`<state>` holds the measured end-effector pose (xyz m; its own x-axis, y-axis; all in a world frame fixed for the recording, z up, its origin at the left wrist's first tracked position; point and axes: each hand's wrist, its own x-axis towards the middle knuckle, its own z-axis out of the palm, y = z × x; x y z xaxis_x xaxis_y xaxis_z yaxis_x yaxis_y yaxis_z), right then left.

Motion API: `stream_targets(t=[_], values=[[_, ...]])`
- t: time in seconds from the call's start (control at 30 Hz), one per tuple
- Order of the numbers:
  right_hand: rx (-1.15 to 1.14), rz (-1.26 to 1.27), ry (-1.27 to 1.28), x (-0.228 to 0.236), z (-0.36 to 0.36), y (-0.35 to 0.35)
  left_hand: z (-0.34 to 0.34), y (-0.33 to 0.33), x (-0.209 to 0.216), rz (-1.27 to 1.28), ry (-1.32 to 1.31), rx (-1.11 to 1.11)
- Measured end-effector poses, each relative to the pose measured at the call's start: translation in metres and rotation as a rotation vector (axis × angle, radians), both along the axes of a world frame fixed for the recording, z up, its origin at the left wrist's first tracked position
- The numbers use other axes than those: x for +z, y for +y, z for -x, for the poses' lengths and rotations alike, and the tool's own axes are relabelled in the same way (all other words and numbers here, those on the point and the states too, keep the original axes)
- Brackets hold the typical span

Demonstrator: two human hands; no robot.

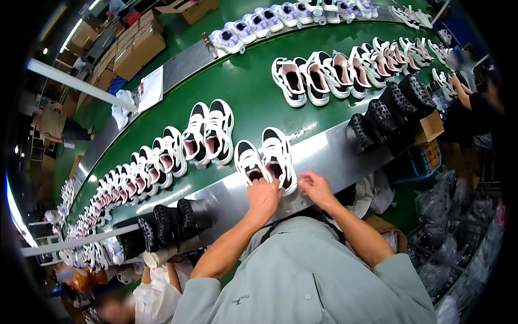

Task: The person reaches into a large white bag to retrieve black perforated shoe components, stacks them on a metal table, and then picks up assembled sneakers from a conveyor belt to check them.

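Right in front of me, a pair of white-and-black sneakers with pink linings stands at the bench edge, toes pointing away: a left sneaker (249, 157) and a right sneaker (277, 147). My left hand (263, 197) is closed at their heels, its fingers hooked at the collars of both shoes. Just right of the right sneaker's heel, my right hand (317, 189) hovers over the metal edge with loosely bent fingers apart, holding nothing. Beyond the left sneaker, another matching pair (209, 132) sits on the green belt (251, 94).
Rows of similar sneakers (143, 168) run left and more sneakers (350, 70) run right. Black shoe-shaped forms (372, 123) line the metal edge (334, 154). Lilac sneakers (259, 22) stand along the far ledge, near a paper sheet (151, 89). Co-workers are at both sides.
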<state>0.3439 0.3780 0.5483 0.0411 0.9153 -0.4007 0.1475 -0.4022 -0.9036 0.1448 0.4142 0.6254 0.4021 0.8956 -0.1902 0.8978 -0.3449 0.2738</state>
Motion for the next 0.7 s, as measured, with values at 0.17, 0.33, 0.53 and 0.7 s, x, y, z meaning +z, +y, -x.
stream_targets(t=[0.17,0.33,0.53,0.7], values=[[-0.223,0.192,0.142,0.016,-0.057,-0.015,-0.027,0.108,-0.041,-0.119,0.005,0.054],[-0.485,0.215,0.135,0.023,-0.103,-0.05,-0.071,0.194,-0.029,-0.276,0.209,0.047],[-0.665,0.317,0.087,0.007,-0.113,-0.129,-0.167,0.256,-0.043,0.019,-0.064,-0.152],[-0.7,0.387,0.064,0.016,-0.1,-0.175,-0.192,0.297,-0.083,0.223,-0.014,-0.162]])
